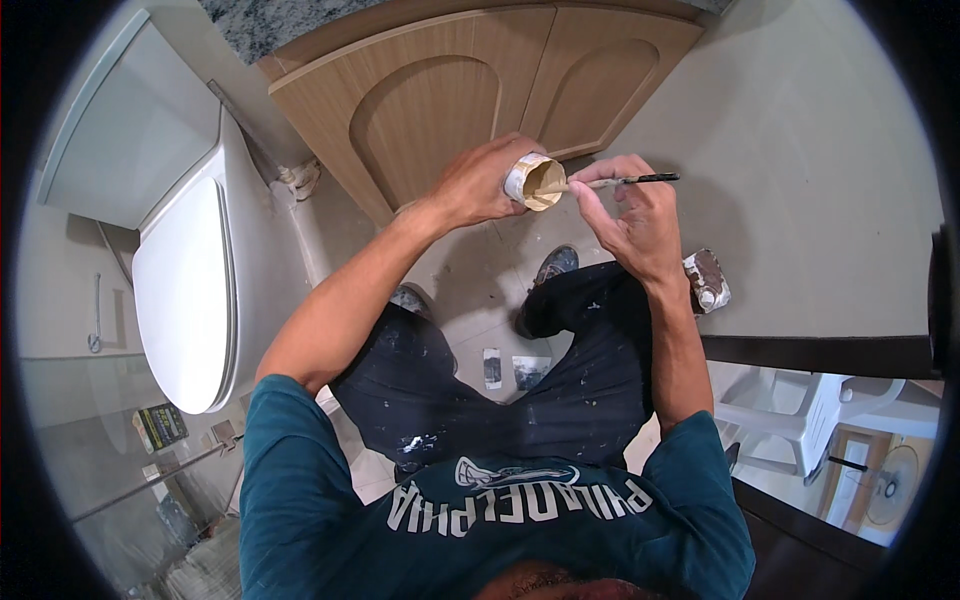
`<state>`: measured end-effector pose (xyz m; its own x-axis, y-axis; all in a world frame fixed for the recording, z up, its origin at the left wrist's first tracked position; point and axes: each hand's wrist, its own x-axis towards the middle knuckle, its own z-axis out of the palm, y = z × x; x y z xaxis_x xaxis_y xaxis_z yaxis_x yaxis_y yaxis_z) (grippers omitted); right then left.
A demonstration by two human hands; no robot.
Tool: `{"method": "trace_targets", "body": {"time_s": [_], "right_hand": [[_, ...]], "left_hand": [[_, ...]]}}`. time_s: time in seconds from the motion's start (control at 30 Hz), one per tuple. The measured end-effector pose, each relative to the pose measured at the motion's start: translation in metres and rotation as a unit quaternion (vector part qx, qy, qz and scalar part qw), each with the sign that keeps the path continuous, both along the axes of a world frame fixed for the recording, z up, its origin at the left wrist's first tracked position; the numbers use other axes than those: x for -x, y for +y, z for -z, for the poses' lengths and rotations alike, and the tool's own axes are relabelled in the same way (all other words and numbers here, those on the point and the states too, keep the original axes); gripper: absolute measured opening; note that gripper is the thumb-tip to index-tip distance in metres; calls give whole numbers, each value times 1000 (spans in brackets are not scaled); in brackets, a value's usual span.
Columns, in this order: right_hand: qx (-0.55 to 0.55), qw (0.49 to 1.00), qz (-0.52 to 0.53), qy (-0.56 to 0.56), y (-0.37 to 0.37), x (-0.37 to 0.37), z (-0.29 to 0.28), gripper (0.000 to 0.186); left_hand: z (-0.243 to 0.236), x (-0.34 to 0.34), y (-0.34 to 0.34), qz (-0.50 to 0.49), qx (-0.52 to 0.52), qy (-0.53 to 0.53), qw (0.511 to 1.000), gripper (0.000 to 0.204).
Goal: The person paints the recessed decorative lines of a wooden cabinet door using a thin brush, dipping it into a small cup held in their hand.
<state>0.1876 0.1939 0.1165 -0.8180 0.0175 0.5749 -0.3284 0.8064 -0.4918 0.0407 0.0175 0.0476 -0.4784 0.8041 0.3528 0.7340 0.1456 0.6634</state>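
My left hand (483, 182) is wrapped round a small white cup (516, 180), held tilted with its mouth toward the right. Cream-coloured paint coats the inside of the cup. My right hand (640, 225) pinches a thin paintbrush (652, 179) by its handle, which is pale and paint-stained with a black end. The brush's other end reaches into the cup, and its bristles are hard to make out there. Both hands are above the floor between my knees and the light wooden cabinet (430, 110).
A white toilet (185, 300) with its lid down stands at the left. Beyond the cabinet doors is a grey speckled countertop (265, 22). A paint-smeared container (707, 280) is by my right forearm. Two dark sheets, including one rectangle (531, 372), lie on the floor. A white plastic chair (790, 410) is at the right.
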Motion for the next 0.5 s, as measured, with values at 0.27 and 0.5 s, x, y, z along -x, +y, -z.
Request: {"method": "trace_targets", "body": {"time_s": [0.27, 0.5], "right_hand": [[19, 1000, -6, -13, -4, 0, -2, 15], [528, 849, 7, -10, 37, 1, 4, 22]], "left_hand": [[3, 4, -7, -4, -2, 5, 1000, 59], [-23, 4, 3, -33, -44, -163, 985, 64]]}}
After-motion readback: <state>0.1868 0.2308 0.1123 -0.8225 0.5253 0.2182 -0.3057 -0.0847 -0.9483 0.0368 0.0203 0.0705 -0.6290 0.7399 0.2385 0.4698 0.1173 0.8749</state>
